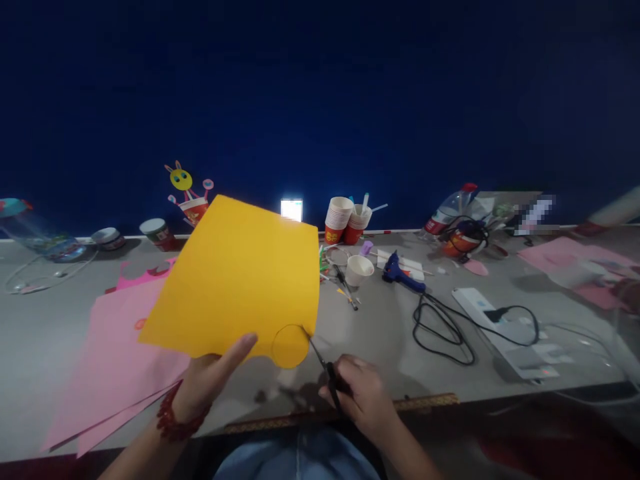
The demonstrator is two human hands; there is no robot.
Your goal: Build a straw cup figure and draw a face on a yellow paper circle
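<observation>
A large yellow sheet of paper (245, 273) is held up over the table by my left hand (215, 373), its thumb on top and the other fingers hidden beneath. Near the sheet's lower right corner a drawn circle (290, 345) shows, and the edge beside it is cut in a curve. My right hand (357, 393) is closed round the dark handles of a pair of scissors (320, 353). Their blades meet the paper at the circle's right side.
Pink sheets (115, 360) lie at the left. Behind are stacked paper cups (339, 217), a white cup (359, 270) and a rabbit-eared paper figure (181, 179). Right of me are a blue glue gun (400, 272), its looped cable and a power strip (500, 333). Another person's hand (627, 292) is at the far right.
</observation>
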